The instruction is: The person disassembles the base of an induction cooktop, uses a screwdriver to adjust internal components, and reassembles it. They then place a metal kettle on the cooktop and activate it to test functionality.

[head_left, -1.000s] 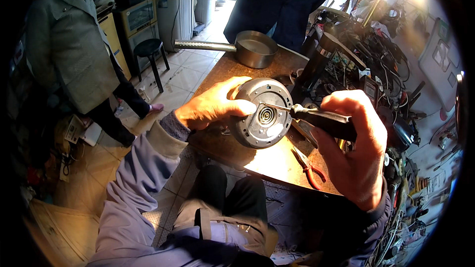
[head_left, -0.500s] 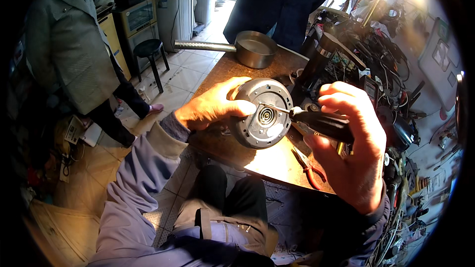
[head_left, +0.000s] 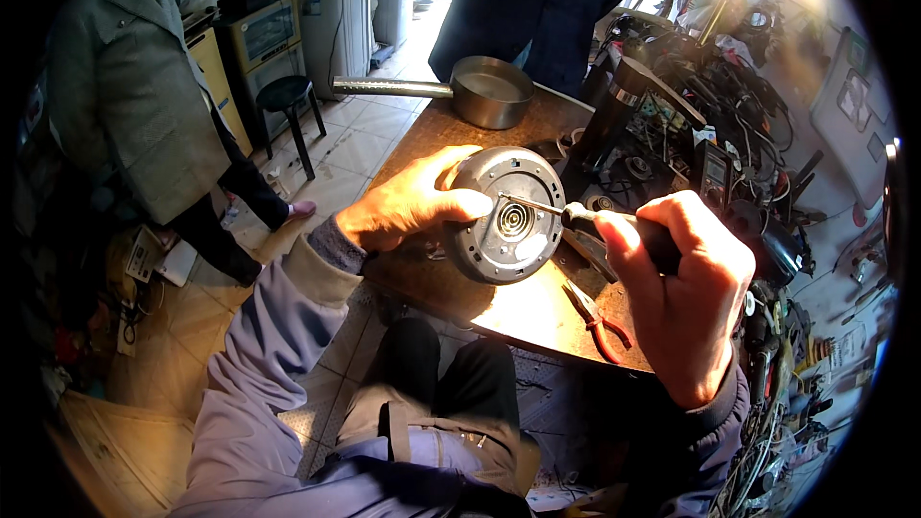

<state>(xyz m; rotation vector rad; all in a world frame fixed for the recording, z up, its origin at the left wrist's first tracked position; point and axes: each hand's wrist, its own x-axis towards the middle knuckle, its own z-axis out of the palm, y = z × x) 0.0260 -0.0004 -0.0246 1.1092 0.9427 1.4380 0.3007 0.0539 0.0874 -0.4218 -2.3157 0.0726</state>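
Observation:
A round grey kettle base with concentric metal rings in its middle is held up over the table by my left hand. My thumb lies on its face and the fingers go behind its rim. My right hand is closed round the black handle of a screwdriver. The thin shaft points left, and its tip meets the base's face just above the rings. Below, on the tabletop, red-handled pliers lie with their jaws pointing away from me.
On the wooden table stands a metal saucepan, its long handle pointing left. A tall black cylinder and tangled cables crowd the right. One person stands left near a black stool; another stands beyond the table.
My right hand has gone from fingers loosely spread round the screwdriver handle to a closed grip on it. The base and my left hand stay nearly in place.

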